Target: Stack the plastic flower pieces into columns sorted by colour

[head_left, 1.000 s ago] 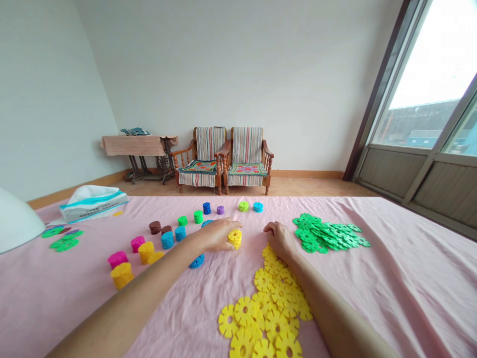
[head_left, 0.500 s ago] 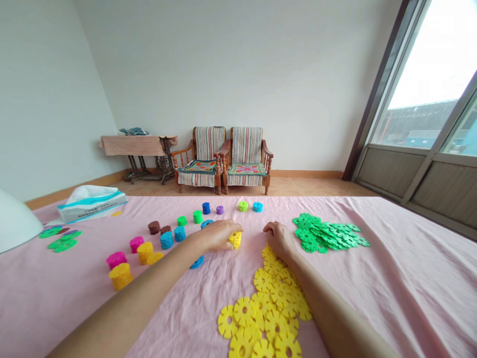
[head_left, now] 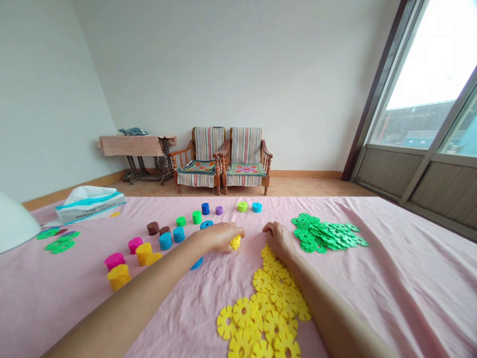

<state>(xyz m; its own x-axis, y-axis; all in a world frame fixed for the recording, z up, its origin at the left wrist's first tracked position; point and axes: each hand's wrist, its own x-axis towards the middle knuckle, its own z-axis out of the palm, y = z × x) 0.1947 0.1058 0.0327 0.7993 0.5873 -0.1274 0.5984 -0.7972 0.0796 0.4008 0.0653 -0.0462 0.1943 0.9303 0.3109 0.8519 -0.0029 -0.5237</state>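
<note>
My left hand (head_left: pixel 222 236) is closed around a short stack of yellow notched discs (head_left: pixel 235 242) standing on the pink cloth; its fingers cover the top and far side. At the far end of a spread of loose yellow notched discs (head_left: pixel 276 323) rests my right hand (head_left: pixel 278 239). Its fingers are curled inward, and whatever they pinch is hidden. Just left of my left hand are a blue stack (head_left: pixel 206 224) and another blue stack (head_left: pixel 197 263), the latter partly covered by my forearm.
Stacks of discs, such as a pink stack (head_left: pixel 115 261) and an orange-yellow stack (head_left: pixel 119 277), stand to the left. Green discs (head_left: pixel 326 233) lie heaped at right. A tissue pack (head_left: pixel 91 205) and a white rounded object (head_left: pixel 17 223) are at far left. Two armchairs (head_left: pixel 246 154) stand beyond.
My left hand's fingers have shifted slightly over the top of the yellow stack, covering more of it. My right hand stays in nearly the same place.
</note>
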